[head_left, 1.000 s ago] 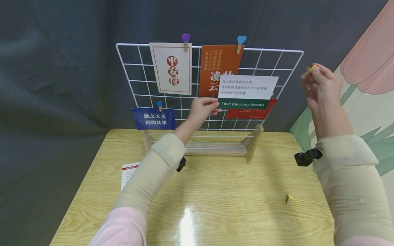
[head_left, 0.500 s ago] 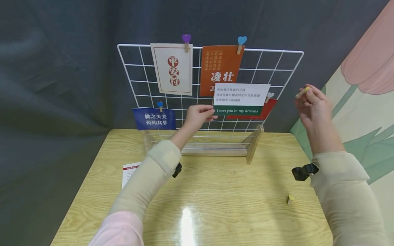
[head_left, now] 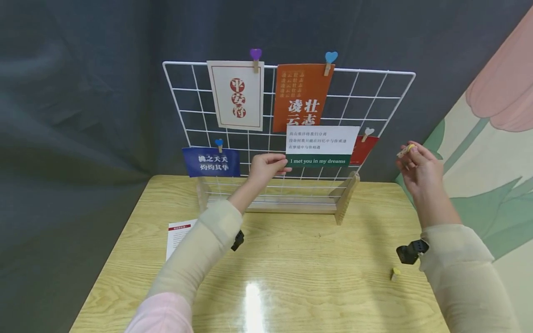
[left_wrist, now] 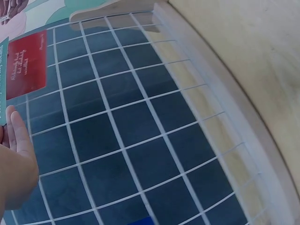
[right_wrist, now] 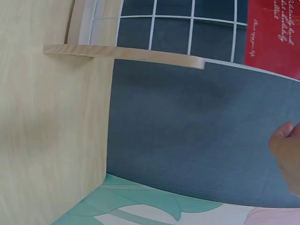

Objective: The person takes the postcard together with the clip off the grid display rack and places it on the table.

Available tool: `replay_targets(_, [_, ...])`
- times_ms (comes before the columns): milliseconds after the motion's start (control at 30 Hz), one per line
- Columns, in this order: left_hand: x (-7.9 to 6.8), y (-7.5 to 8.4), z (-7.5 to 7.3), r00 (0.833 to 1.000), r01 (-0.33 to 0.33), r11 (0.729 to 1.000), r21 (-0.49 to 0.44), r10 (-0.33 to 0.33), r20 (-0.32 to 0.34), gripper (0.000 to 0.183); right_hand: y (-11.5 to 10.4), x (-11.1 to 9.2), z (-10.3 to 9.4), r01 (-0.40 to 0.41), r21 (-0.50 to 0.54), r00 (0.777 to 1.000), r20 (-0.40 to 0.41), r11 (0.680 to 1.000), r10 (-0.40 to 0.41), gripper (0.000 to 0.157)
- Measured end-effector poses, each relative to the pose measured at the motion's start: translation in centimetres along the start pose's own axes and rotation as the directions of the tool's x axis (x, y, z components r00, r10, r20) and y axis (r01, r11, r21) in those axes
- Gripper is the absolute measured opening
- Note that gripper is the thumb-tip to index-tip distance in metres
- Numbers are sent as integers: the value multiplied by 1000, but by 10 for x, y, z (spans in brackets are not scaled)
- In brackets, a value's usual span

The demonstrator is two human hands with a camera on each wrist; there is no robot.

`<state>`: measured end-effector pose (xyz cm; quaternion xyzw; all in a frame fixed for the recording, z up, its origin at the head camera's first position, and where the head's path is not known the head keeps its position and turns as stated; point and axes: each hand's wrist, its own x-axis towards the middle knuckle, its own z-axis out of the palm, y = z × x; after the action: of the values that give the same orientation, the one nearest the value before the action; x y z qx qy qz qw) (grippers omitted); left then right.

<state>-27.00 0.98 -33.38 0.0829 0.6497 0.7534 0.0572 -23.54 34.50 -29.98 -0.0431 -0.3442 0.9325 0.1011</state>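
My left hand (head_left: 266,169) pinches the left edge of a white and green postcard (head_left: 320,141) in front of the white wire grid rack (head_left: 385,98). In the head view the card overlaps the bottom of an orange card (head_left: 301,88) and part of a red card (head_left: 363,150). Off the rack's right side, my right hand (head_left: 422,169) holds a small wooden clothespin (head_left: 405,150) with a yellow end between thumb and fingers. The left wrist view catches the green strip of the postcard (left_wrist: 3,79) at its edge. Only part of the right hand (right_wrist: 288,154) shows in the right wrist view.
A white card (head_left: 237,97) and a blue card (head_left: 211,162) hang on the grid by heart-topped clothespins. The rack stands on wooden feet (head_left: 347,199). Another yellow-topped clothespin (head_left: 395,274) lies on the table (head_left: 308,277) at right, and a printed sheet (head_left: 179,236) at left.
The postcard in my left hand has moved down and slightly left, uncovering more of the orange card. My right hand has come down with the clothespin still held.
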Motion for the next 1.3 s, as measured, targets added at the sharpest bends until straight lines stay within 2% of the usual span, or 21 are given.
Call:
replay_targets(133, [-5, -10, -3, 1000, 9, 1000, -13, -9, -3, 23, 4, -1, -8, -9, 13, 1000, -3, 1000, 9, 11])
replay_targets(433, [-12, -35, -13, 1000, -17, 1000, -15, 17, -6, 23, 15, -2, -19, -37, -3, 999, -1, 999, 37, 10])
replay_targets(600, [-15, -43, -18, 999, -20, 1000, 5, 20, -26, 22, 21, -3, -27, -51, 8, 999, 7, 999, 51, 11])
replay_targets(1033, [-27, -61, -32, 998, 31, 1000, 1, -31, -56, 23, 38, -13, -53, -78, 36, 997, 22, 996, 77, 13])
replay_targets(1300, [-34, -75, -44, 993, 75, 997, 1, -75, -88, 23, 50, -20, -70, -90, -40, 996, -7, 995, 89, 12])
